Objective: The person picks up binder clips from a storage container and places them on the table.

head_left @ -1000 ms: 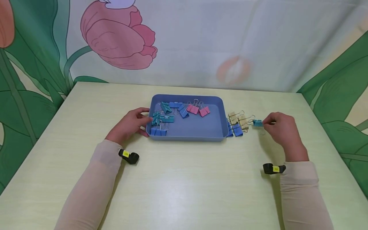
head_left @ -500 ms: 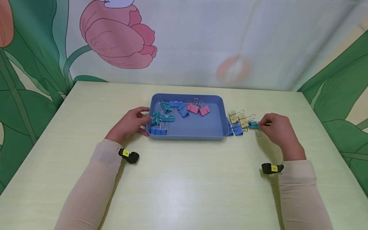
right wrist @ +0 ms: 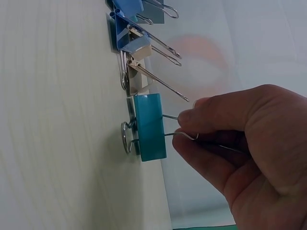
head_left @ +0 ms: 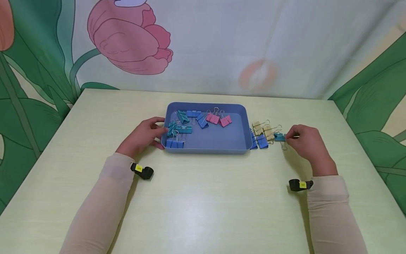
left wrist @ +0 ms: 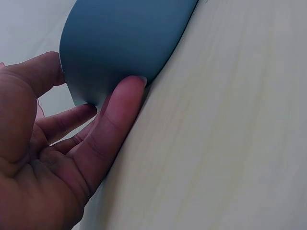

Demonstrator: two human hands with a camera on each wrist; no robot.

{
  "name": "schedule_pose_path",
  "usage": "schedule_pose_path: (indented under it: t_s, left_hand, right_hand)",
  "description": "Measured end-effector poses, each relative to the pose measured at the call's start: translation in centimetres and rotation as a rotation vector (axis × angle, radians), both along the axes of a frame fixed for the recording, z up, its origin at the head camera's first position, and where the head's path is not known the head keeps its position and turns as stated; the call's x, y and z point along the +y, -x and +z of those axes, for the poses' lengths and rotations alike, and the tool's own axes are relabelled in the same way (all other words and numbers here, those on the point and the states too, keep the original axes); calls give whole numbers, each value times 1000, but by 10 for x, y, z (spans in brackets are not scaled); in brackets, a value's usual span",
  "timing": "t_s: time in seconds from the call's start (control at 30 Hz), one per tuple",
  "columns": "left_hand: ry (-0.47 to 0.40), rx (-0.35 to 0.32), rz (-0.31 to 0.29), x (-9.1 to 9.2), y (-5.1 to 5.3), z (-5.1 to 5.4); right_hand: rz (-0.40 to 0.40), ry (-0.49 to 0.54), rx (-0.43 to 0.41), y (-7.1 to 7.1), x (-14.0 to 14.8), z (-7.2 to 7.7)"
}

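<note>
My right hand [head_left: 306,146] pinches a wire handle of a teal binder clip [head_left: 279,137] between thumb and fingertips. In the right wrist view, this teal clip [right wrist: 150,127] is on its side, its other wire loop toward the table. It stands beside a cluster of cream binder clips [head_left: 269,131] and blue binder clips [head_left: 262,141]. At the left end of a shallow blue tray [head_left: 219,143], my left hand [head_left: 139,138] holds the wall. Its digits bear on the tray wall [left wrist: 124,43] in the left wrist view. Teal clips [head_left: 183,129], blue clips [head_left: 174,143] and pink clips [head_left: 225,121] lie inside.
The tray and the loose clips are on a pale wooden table [head_left: 203,197]. The clip cluster sits right against the tray's right end. Behind the table's back edge hangs a flower-printed cloth [head_left: 209,46].
My right hand has moved slightly left with the teal clip, bringing it up to the cream clips, and has hardly moved in the last half second. The left hand stays at the tray.
</note>
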State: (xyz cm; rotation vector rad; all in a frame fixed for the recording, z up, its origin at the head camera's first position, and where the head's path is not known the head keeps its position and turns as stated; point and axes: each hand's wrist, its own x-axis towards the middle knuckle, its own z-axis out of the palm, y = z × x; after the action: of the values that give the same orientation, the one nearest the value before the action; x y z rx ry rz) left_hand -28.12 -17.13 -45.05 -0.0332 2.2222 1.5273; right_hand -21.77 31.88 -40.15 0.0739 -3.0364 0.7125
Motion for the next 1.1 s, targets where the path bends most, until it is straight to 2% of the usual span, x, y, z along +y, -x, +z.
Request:
schedule_pose_path:
  t_s: [0.5, 0.7, 0.9, 1.1]
  left_hand:
    - [-2, 1, 27, -2, -5, 3]
    - [-13, 2, 23, -2, -5, 5]
    - [-23, 1, -2, -2, -3, 4]
    - [-28, -1, -4, 0, -2, 1]
  right_hand:
    - [3, 7, -34, 4, -1, 4]
    - [-1, 13, -31, 1, -6, 13]
    - [55, 22, 67, -5, -22, 21]
    - [119, 93, 196, -1, -49, 17]
